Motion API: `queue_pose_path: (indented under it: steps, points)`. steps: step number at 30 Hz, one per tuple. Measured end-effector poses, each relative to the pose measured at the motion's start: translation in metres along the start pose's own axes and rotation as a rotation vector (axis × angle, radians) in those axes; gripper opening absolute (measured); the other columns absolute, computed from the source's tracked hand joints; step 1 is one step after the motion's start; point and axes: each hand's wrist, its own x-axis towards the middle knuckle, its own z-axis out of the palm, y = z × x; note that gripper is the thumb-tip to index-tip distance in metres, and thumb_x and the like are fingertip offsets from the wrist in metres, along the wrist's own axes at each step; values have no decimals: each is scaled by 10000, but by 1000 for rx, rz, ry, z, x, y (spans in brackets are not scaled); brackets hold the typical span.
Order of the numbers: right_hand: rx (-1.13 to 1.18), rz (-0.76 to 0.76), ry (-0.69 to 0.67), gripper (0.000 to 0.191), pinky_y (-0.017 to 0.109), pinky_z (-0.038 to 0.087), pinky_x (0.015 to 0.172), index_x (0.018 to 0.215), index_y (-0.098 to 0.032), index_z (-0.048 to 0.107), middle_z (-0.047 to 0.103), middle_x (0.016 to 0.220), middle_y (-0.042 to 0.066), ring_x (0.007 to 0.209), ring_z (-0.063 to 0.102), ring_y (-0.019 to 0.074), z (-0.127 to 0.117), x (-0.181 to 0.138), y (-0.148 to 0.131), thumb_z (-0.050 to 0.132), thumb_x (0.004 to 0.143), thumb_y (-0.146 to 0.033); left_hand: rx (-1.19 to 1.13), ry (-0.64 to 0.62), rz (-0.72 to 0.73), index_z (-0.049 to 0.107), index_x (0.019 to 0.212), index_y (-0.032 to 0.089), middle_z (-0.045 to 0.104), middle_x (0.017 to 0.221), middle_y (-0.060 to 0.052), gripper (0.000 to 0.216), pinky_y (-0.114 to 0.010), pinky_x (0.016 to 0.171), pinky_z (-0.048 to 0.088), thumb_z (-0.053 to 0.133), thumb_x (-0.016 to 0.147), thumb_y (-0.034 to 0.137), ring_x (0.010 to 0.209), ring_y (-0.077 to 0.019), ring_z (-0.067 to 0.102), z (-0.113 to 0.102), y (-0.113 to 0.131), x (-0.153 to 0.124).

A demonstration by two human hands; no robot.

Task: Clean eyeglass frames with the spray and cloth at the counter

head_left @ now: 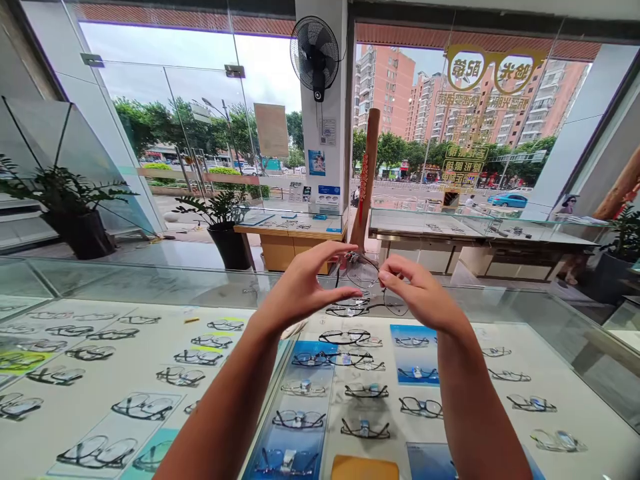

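A pair of thin-rimmed eyeglasses [363, 272] is held up and tilted above the glass display counter [200, 277]. My left hand [310, 280] reaches round its left lens, fingers at the upper rim and thumb near the lower edge, with a wide gap between them. Part of that hold is hidden behind the fingers. Pinched near the middle of the frame is my right hand [413, 287], its fingertips closed together. The second lens hangs lower, beside the right wrist. Below both hands lie rows of spectacles, among them a dark-framed pair [345, 337].
Several frames rest on blue display cards [415, 330] and white shelving inside the counter. Beyond stand a wooden cabinet [280, 250], a second glass case [480, 233], potted plants [227, 243] and a wooden post [369, 180]. A black fan [315, 53] hangs on the pillar.
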Motion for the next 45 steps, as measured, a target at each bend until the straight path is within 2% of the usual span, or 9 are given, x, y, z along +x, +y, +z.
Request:
queue_pose_path:
  steps: [4,11,13,15,18,21,28,37,45]
  points:
    - [0,16,-30,288,348,374,792,808,-229,530,525,874,0,842,495,192,-3,0,0,523,1059,-368,-38,11,-51,686,1344,239,791,1223,-70,629,-358,981,634,904,808,486,1091,-221,760,1,5,0]
    - [5,35,-30,326,365,422,814,813,-232,599,569,872,10,852,529,203,-5,0,-1,543,1060,-438,-53,21,-75,718,1255,245,808,1159,-45,523,-324,919,655,907,813,452,1024,-198,775,1,14,-1]
    - [15,27,41,330,384,454,869,883,-239,662,633,938,28,916,576,219,-6,-2,-2,541,1063,-487,-65,68,-90,726,1235,244,812,1147,-49,516,-332,915,664,912,803,456,1018,-206,782,0,16,-1]
    - [28,17,163,329,419,478,958,1059,-253,703,685,1099,57,1036,614,245,-6,-5,-5,564,1048,-551,-81,159,-119,728,1226,240,814,1150,-59,531,-348,920,674,920,788,471,1025,-222,791,-1,17,-1]
    - [-4,-39,350,501,481,484,1067,1340,-273,646,666,1335,97,1218,612,294,-3,-8,-8,676,972,-611,-116,344,-178,713,1262,242,808,1187,-77,567,-376,941,684,914,793,488,1045,-242,798,-2,18,-1]
    - [-79,-124,514,645,514,522,1050,1445,-268,601,652,1390,116,1250,617,318,8,-8,-11,770,913,-591,-153,498,-219,707,1279,244,800,1201,-83,567,-383,937,691,907,806,484,1036,-244,801,-2,23,-3]
    - [-164,-213,784,519,512,583,964,1400,-224,654,698,1254,117,1110,664,295,36,-11,-25,762,959,-475,-138,596,-210,711,1313,267,784,1186,-84,566,-399,899,700,897,821,475,1036,-259,785,-3,43,-11]
    - [-123,-207,877,463,499,566,995,1355,-240,662,682,1267,105,1116,650,288,43,-16,-35,787,952,-430,-46,640,-210,723,1333,341,668,1288,-69,517,-381,918,679,868,853,467,1164,-260,689,-1,53,-13]
    - [-170,-220,908,458,522,524,1037,1366,-258,665,640,1259,99,1161,619,302,43,-15,-36,785,949,-403,-106,687,-237,672,1379,303,708,1273,-83,604,-413,967,669,888,835,451,1148,-265,703,8,48,-12]
